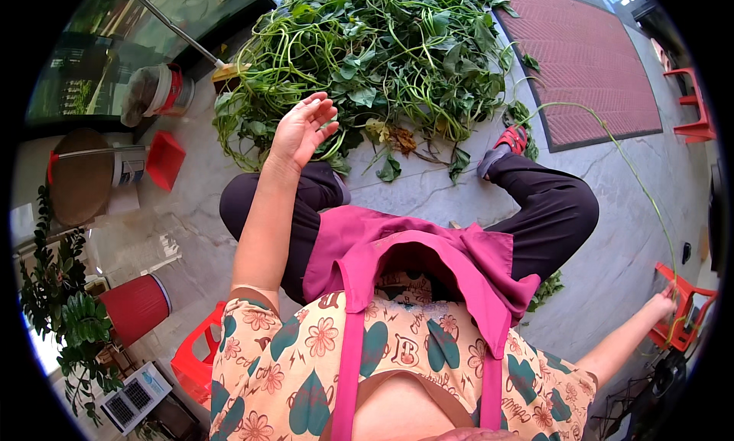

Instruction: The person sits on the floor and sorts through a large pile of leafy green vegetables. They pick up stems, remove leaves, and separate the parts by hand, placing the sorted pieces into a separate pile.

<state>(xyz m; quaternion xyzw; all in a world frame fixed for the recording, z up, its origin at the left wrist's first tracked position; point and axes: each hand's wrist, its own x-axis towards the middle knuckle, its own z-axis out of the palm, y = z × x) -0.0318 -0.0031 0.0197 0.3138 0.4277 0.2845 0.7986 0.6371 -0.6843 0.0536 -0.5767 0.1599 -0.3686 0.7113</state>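
Note:
My left hand is raised over my left knee, fingers spread, holding nothing. It hovers just before a big heap of green leafy vines spread on the floor. My right hand is stretched far out to the right and grips one long thin green stem. The stem arcs up from my hand back toward the heap. My right hand rests by a red plastic stool. I sit with knees apart in dark trousers and a pink apron.
A red ribbed mat lies behind the heap at right. More red stools stand at far right. At left are a white bucket, a red dustpan, a red bin, a potted plant and a red stool under me.

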